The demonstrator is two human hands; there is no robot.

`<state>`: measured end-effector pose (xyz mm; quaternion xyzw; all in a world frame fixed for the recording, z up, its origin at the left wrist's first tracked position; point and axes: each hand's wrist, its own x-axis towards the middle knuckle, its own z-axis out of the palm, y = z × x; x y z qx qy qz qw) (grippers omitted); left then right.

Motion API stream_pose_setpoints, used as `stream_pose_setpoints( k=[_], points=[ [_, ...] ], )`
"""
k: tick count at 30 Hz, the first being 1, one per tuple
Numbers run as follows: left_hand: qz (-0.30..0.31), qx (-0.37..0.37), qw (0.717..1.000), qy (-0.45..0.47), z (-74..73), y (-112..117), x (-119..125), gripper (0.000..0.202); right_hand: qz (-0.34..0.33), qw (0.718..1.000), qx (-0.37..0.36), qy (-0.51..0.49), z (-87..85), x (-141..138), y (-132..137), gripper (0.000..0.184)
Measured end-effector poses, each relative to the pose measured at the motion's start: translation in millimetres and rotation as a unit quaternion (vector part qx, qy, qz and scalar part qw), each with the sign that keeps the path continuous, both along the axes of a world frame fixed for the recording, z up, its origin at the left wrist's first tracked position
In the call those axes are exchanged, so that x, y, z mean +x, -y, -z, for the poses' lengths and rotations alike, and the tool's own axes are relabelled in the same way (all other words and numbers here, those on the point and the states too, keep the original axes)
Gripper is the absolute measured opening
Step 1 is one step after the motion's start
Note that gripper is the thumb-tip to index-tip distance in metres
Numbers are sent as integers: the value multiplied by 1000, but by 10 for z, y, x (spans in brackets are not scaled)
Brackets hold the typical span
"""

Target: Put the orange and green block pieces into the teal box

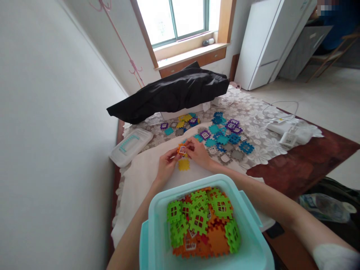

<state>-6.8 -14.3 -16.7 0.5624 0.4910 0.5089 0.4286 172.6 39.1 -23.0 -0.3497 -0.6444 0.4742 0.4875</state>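
My left hand (167,165) and my right hand (198,152) meet in front of me, both pinching a small orange plastic building tile (182,150) with a white window. A flat yellow tile (183,164) lies on the white cloth (140,191) just below my hands. Under my forearms stands a turquoise plastic box (225,183) heaped with green and orange tiles. Several blue, teal, purple and grey tiles (222,139) are scattered on the lace tablecloth (261,131) beyond my right hand.
A white lidded plastic container (131,147) sits at the left by the wall. Behind the tiles lies a black fabric bundle (168,93). White cables and a white device (288,138) lie at the right. A seated person (334,22) is at the far back right.
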Motion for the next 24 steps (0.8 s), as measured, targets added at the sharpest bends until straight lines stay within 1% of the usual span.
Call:
stream_pose_setpoints(
  k=[4, 8, 11, 15, 21, 24],
  points=[
    [-4, -5, 1000, 11, 38, -15, -18, 40, 5, 998, 49, 34, 9, 0, -10, 13],
    [-10, -4, 1000, 3, 70, -15, -31, 39, 9, 994, 90, 62, 19, 13, -29, 9],
    [-10, 1, 1000, -4, 63, -6, -21, 38, 15, 988, 123, 88, 17, 22, -37, 7],
    [-17, -4, 1000, 17, 36, 2, -3, 38, 28, 981, 159, 107, 8, 22, -33, 7],
    [-20, -15, 999, 28, 15, -1, 1, 43, 35, 977, 177, 115, 28, 16, -11, 8],
    [-19, -22, 998, 48, -8, -1, 11, 44, 41, 974, 188, 120, 34, 21, 0, 9]
  ],
)
